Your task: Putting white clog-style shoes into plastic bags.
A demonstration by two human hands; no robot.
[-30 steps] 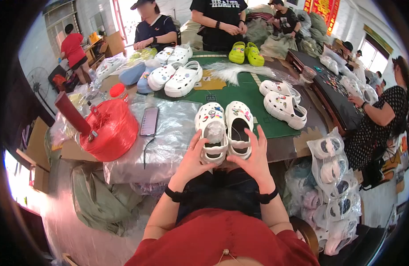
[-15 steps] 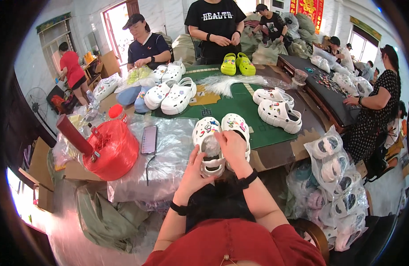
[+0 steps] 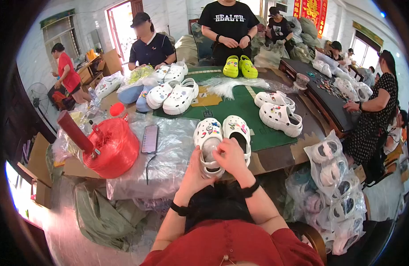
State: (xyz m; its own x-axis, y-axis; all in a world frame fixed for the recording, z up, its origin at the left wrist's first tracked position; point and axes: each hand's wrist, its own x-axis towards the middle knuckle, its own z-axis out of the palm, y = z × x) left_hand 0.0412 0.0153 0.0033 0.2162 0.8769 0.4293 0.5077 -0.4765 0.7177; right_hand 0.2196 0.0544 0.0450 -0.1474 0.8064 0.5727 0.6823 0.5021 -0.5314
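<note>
Item in hand: one pair of white clogs with coloured charms on the uppers, at the near edge of the table, toes pointing away from the person. The left clog (image 3: 207, 144) is gripped at its heel end by the left hand (image 3: 196, 167), fingers wrapped under and around the strap end; the right hand (image 3: 229, 156) lies over the heel of the same clog, fingers curled onto its rim, and just beside the right clog (image 3: 237, 135), which stands against its partner. Both hands closed on the left clog; each wrist carries a black band. Support: green table mat (image 3: 240, 108), the pair overlapping its near edge and a sheet of clear plastic wrap (image 3: 169, 155). On the plastic, to the person's left: a dark smartphone (image 3: 150, 138) lying flat, and beyond it a large spool of red twine (image 3: 110, 148) with a dark red core sticking out at a tilt. Farther on the mat: a second white clog pair (image 3: 277, 113) to the right, well apart from the held pair; a group of white clogs (image 3: 175, 93) at the far left; a yellow-green clog pair (image 3: 240, 67) at the far edge; a tuft of white fibre (image 3: 231, 84) between them. Right of the table, low: clear bags of packed clogs (image 3: 333, 177). Other people stand or sit around the far and right sides of the table.
</note>
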